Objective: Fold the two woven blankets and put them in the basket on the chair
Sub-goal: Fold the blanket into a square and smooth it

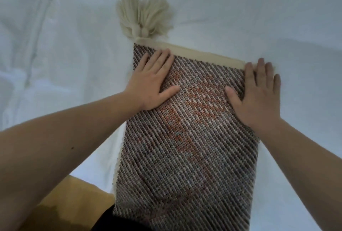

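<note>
Your left hand [154,82] and right hand [259,93] lie flat and released on the blanket [188,138], mid-frame on the white sheet [55,45], likely pressing its fold flat.

Two bare forearms seen entering from lower frame edges, no sleeves visible, left hand [154,82] and right hand [257,93] ungloved, short trimmed fingernails noted, small dark mole observed on left forearm, dark garment glimpsed at bottom edge.
</note>
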Demonstrator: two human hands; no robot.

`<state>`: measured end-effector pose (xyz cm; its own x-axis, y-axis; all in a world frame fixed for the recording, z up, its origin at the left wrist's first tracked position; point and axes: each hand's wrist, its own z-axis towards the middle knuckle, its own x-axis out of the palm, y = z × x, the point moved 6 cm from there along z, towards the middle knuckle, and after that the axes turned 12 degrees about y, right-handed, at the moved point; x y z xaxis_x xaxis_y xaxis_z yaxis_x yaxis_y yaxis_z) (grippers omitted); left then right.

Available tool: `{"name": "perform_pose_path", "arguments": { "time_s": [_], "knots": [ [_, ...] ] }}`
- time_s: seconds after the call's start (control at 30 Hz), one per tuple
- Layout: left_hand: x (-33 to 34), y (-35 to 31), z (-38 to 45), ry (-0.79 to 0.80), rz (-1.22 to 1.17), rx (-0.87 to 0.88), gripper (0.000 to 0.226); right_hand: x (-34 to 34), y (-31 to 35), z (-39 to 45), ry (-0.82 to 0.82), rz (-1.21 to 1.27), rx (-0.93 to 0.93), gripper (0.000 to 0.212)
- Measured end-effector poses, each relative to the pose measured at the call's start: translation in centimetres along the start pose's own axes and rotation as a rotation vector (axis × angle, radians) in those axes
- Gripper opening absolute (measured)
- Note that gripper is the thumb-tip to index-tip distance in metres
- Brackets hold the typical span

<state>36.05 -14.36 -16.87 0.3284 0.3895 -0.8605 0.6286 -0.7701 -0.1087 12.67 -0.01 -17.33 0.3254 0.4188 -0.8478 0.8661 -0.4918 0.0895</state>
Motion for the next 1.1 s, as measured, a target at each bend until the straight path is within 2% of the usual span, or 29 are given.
{"name": "perform_pose_path", "arguments": {
  "time_s": [0.1, 0.2, 0.67, 0.8, 0.87, 0.93, 1.1],
  "knots": [
    [2.0, -5.6, -2.9, 0.072, 0.082, 0.263, 0.089, 1.4, 4.4, -4.3, -0.062, -0.032, -0.124, 0.084],
    [4.7, -7.5, -5.4, 0.101, 0.126, 0.341, 0.091, 6.2, 8.5, -9.0, -0.029, -0.040, -0.309, 0.075],
    [11.9, -5.6, -17.8, 0.082, 0.149, 0.446, 0.091, 15.1, 10.4, -20.9, -0.026, -0.019, -0.169, 0.085],
    [14.4, -4.9, -21.4, 0.107, 0.178, 0.475, 0.086, 17.9, 10.9, -24.5, -0.037, -0.031, -0.157, 0.085],
    [15.3, -4.7, -22.8, 0.115, 0.136, 0.413, 0.082, 19.2, 10.9, -25.9, -0.054, -0.034, -0.164, 0.086],
    [16.2, -5.2, -24.1, 0.098, 0.012, 0.265, 0.082, 20.4, 10.6, -27.4, -0.073, -0.032, -0.172, 0.085],
    [19.0, -7.9, -28.7, 0.030, -0.663, -0.230, 0.103, 21.5, 9.7, -29.7, -0.092, -0.025, -0.222, 0.087]
  ]
}}
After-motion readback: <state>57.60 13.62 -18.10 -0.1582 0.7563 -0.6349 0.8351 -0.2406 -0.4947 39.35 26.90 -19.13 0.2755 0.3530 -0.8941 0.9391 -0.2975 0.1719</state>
